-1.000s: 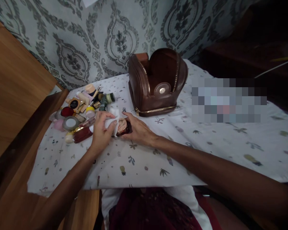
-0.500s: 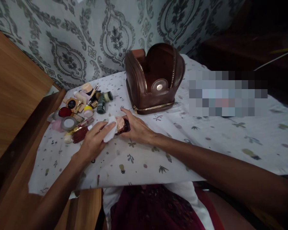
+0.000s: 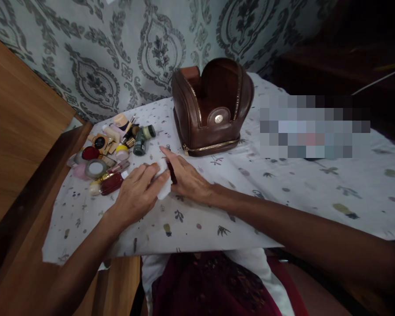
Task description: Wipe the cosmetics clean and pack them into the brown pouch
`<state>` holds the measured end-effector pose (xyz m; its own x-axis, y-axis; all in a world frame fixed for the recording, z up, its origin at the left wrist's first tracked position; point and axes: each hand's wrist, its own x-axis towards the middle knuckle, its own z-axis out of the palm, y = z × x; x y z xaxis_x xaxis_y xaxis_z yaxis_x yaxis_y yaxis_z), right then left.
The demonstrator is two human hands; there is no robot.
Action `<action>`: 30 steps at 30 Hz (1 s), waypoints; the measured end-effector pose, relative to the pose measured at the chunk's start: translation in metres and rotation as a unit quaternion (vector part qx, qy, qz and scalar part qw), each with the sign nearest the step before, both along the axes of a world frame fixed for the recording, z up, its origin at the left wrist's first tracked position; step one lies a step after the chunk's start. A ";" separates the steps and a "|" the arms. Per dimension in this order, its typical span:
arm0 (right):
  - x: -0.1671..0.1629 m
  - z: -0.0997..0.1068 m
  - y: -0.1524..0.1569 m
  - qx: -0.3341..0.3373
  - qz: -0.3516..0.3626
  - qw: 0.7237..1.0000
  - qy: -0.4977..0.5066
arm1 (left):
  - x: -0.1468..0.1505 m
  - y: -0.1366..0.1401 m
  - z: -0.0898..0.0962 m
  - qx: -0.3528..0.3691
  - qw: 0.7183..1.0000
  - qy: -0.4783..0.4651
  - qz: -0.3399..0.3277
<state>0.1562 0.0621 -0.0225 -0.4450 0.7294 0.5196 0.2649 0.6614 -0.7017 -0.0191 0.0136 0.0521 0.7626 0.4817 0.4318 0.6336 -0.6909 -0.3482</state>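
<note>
My left hand [image 3: 138, 189] is closed on a folded white wipe [image 3: 164, 186], pressing it against a small dark red bottle [image 3: 171, 172]. Around that bottle's right side curls my right hand [image 3: 187, 177], its index finger stretched away toward the back. The wipe and both hands hide most of the bottle, its cap included. Just left of my left hand lies another dark red bottle [image 3: 111, 183] at the edge of a pile of cosmetics, near a round grey-rimmed case [image 3: 96, 168].
A brown leather bag [image 3: 213, 127] stands unzipped behind my hands. Its left neighbours are a dark green tube [image 3: 139, 142], a yellow-lidded jar [image 3: 122, 152] and several other cosmetics. A blurred-out patch [image 3: 312, 127] covers something on the right of the patterned tablecloth [image 3: 197, 232].
My left hand has moved right with the wipe, which now covers the bottle's pinkish cap that showed before. The right hand holds the bottle in nearly the same place.
</note>
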 end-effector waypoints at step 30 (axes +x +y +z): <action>-0.004 0.003 -0.001 -0.058 -0.024 0.998 0.004 | 0.000 -0.028 -0.026 -0.183 0.954 -0.207 0.113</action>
